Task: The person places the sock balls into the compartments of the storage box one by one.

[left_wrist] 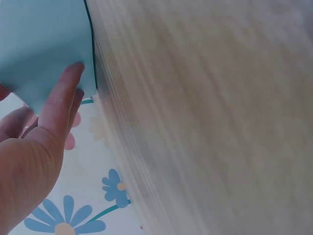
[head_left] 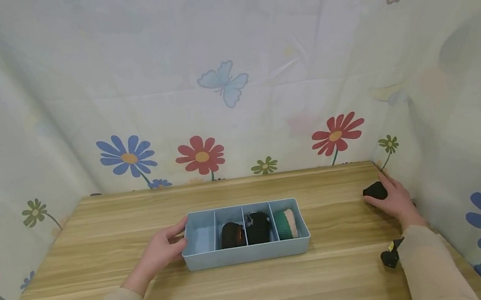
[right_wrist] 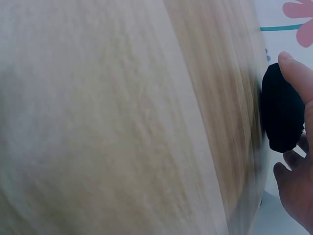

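Observation:
A light-blue divided box (head_left: 248,254) sits on the table with several compartments. From left to right, the first shows only its blue floor, the second holds a dark brown rolled sock (head_left: 232,235), the third a black patterned one (head_left: 258,228), and the last a green and pink one (head_left: 285,225). Against the box's left end rests my left hand (head_left: 162,248), its fingers extended along the outer wall in the left wrist view. Near the table's right edge, my right hand (head_left: 395,199) grips a black rolled sock (right_wrist: 282,110) between thumb and fingers.
The wood-grain table (head_left: 343,267) meets a flowered cloth (head_left: 239,135) at the back and both sides. The right hand is close to the cloth on the right. Small black devices (head_left: 390,257) hang at both wrists.

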`<state>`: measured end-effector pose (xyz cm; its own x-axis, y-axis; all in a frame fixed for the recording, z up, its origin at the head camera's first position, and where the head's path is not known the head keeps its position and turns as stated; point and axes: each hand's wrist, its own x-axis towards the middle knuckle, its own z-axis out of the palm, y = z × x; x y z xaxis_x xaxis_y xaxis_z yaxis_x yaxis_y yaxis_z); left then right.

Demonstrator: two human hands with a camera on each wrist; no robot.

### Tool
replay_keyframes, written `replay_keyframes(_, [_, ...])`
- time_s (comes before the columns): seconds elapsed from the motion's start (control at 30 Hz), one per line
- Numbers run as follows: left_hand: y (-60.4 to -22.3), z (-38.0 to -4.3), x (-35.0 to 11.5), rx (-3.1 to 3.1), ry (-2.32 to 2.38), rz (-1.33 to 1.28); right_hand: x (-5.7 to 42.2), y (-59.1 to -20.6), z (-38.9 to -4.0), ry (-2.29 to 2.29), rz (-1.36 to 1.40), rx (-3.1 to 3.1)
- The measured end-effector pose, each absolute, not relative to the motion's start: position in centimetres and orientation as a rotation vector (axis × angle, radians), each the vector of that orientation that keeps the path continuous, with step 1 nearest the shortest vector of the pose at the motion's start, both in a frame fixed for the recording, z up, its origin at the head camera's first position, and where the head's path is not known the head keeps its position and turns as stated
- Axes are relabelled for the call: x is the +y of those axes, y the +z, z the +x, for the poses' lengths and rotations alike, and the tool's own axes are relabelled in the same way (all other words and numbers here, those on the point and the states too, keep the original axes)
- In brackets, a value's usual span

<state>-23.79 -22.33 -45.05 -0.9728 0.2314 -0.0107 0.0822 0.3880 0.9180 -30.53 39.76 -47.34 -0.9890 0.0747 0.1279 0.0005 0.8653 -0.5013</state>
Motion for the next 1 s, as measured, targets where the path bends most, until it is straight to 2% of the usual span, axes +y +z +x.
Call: replay_keyframes(1.0, [-45.06,-23.77,-22.29,2.539,1.604,0.267,39.14,-47.22,-30.15,0.770,-0.119,-2.934])
